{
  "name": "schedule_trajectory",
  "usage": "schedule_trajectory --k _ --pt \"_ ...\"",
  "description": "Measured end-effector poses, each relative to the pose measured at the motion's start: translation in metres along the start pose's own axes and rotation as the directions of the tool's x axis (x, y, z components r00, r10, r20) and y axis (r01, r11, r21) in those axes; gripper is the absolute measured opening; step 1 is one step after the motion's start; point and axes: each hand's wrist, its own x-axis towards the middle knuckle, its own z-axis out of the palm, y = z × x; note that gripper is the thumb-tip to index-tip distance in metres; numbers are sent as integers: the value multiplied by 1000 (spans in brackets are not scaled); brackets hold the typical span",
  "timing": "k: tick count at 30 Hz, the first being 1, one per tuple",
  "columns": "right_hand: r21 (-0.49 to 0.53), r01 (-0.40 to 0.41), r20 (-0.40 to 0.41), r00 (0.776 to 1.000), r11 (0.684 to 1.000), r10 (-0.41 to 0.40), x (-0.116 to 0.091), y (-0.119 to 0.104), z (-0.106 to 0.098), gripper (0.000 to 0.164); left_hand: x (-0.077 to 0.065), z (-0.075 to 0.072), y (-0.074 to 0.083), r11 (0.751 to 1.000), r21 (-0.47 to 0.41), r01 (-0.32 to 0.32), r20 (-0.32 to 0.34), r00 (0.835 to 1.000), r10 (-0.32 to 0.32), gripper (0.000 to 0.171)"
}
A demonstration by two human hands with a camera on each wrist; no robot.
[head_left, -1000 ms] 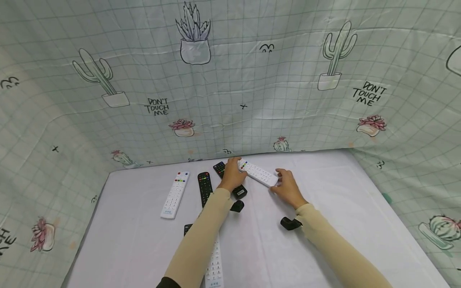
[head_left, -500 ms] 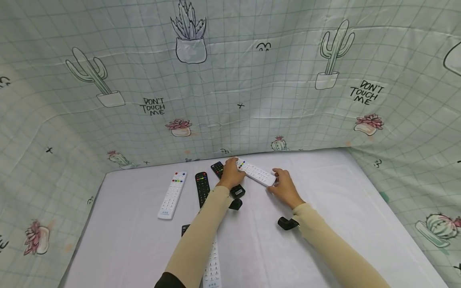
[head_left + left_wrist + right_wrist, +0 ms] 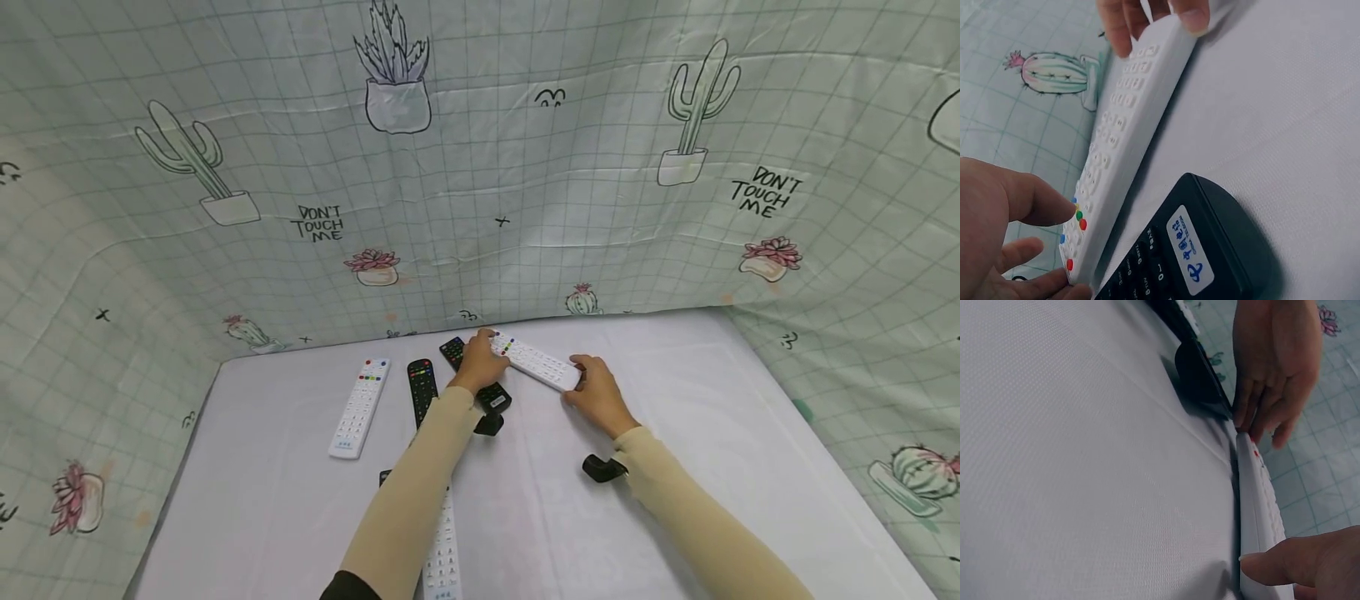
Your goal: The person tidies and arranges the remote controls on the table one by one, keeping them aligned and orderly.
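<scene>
A white remote control (image 3: 536, 362) lies slantwise near the back of the table, its coloured buttons toward the left. At its lower right end, my right hand (image 3: 598, 393) pinches it between thumb and fingers. My left hand (image 3: 480, 362) is at the other end, its fairly straight fingertips touching that end. The left thumb (image 3: 1054, 203) reaches over the coloured buttons; whether it presses them cannot be told. Beneath my left hand and wrist, partly hidden, lies a black remote control (image 3: 495, 398). The left wrist view shows this black remote's labelled end (image 3: 1210, 250) close to the white one.
Left of my hands lie another white remote (image 3: 360, 408) and a second black remote (image 3: 423, 387). My left sleeve partly covers a further white remote (image 3: 443, 558) and a dark one (image 3: 385, 477). A cactus-patterned cloth (image 3: 450, 192) closes off the table's back and sides.
The right end of the white remote has shifted slightly right and toward me, and my right hand with it. My left hand has barely moved. The head view shifted a little earlier.
</scene>
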Motion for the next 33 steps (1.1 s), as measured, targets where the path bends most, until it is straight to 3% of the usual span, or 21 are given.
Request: schedule_trajectory --k 6,13,18,33 --pt "26 -14 4 1000 1000 14 -9 3 -9 65 -3 -4 -3 999 -11 -50 -14 999 49 65" --pt "86 10 -2 1000 996 -10 -25 3 -22 64 -14 -11 -9 984 -135 -116 -33 993 113 64" --pt "106 22 5 1000 994 -23 -38 -2 -31 64 -23 -15 -13 973 -171 -157 -26 988 155 62" --pt "117 84 52 995 990 -90 -66 -8 -44 64 -56 -30 -18 971 -168 -170 74 980 185 67"
